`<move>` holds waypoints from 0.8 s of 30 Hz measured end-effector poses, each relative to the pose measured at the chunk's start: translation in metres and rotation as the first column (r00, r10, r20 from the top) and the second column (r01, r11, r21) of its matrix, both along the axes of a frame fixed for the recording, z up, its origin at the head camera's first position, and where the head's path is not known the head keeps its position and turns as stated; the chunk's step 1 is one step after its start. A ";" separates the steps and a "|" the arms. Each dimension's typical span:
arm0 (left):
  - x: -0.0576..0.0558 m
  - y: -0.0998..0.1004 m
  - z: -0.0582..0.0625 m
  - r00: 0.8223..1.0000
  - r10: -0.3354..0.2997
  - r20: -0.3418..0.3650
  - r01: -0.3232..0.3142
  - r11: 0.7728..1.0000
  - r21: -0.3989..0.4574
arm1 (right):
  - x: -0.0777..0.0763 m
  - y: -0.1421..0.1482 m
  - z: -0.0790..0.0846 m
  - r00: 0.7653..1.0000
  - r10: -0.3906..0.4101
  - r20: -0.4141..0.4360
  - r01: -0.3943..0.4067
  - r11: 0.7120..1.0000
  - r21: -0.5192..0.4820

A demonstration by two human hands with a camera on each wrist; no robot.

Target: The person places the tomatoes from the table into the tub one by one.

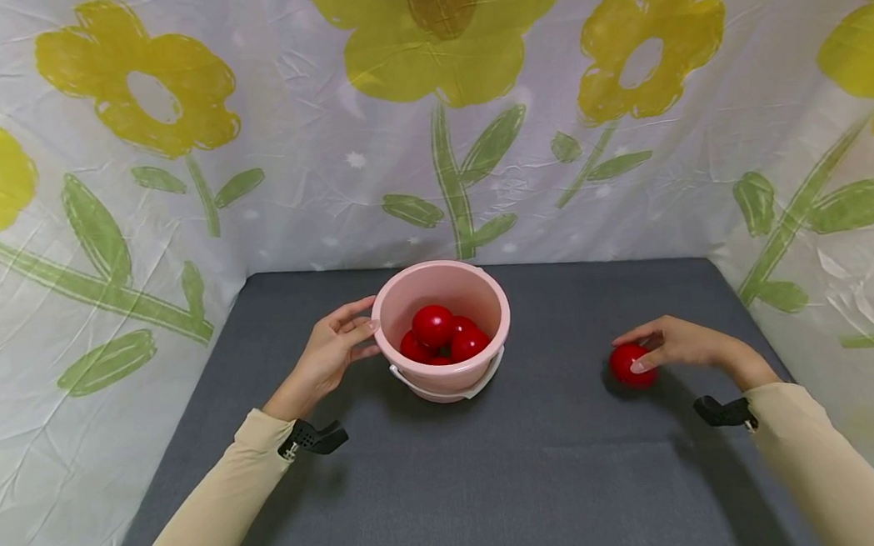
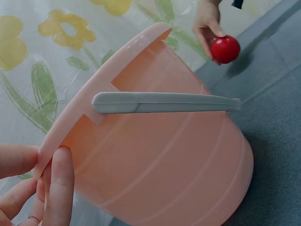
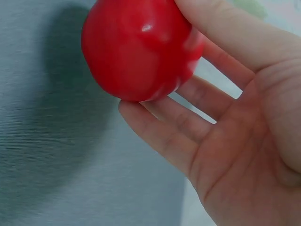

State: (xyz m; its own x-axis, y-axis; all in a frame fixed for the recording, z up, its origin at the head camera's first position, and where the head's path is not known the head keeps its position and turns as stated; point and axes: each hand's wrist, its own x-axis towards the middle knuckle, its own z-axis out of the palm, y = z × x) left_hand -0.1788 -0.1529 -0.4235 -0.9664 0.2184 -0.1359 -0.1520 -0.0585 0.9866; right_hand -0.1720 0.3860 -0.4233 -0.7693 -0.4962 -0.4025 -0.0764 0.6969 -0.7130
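Note:
A pink bucket (image 1: pixel 443 379) with a pale handle (image 2: pixel 164 102) stands on the dark table, holding several shiny red balls (image 1: pixel 433 326). The left hand (image 1: pixel 327 353) pinches the bucket's rim at its left side; in the left wrist view the thumb and fingers (image 2: pixel 61 183) lie on both sides of the rim. Off to the right, the right hand (image 1: pixel 685 348) holds one more red ball (image 1: pixel 633 366) between thumb and fingers. In the right wrist view this ball (image 3: pixel 138 52) rests against the fingertips, and its shadow falls on the cloth beside it.
A dark grey cloth (image 1: pixel 556 499) covers the table. Pale curtains with printed yellow flowers (image 1: pixel 440 22) hang behind and on both sides. Each wrist wears a black strap with a small camera (image 1: pixel 319 437).

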 end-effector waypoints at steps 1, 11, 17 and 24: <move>0.000 0.000 0.000 1.000 0.001 0.001 -0.001 1.000 -0.001 | -0.002 -0.001 0.004 1.000 -0.002 -0.002 0.002 1.000 0.005; 0.000 0.000 -0.001 1.000 0.002 0.007 -0.002 1.000 -0.015 | -0.025 -0.025 0.057 0.999 0.025 -0.044 -0.022 0.998 0.056; 0.000 0.000 -0.001 1.000 -0.007 0.007 0.007 1.000 -0.007 | -0.039 -0.043 0.081 0.994 0.085 -0.067 -0.078 0.993 0.091; -0.001 0.000 0.000 1.000 -0.010 0.008 0.010 1.000 -0.004 | -0.054 -0.068 0.103 0.988 0.137 -0.069 -0.130 0.987 0.096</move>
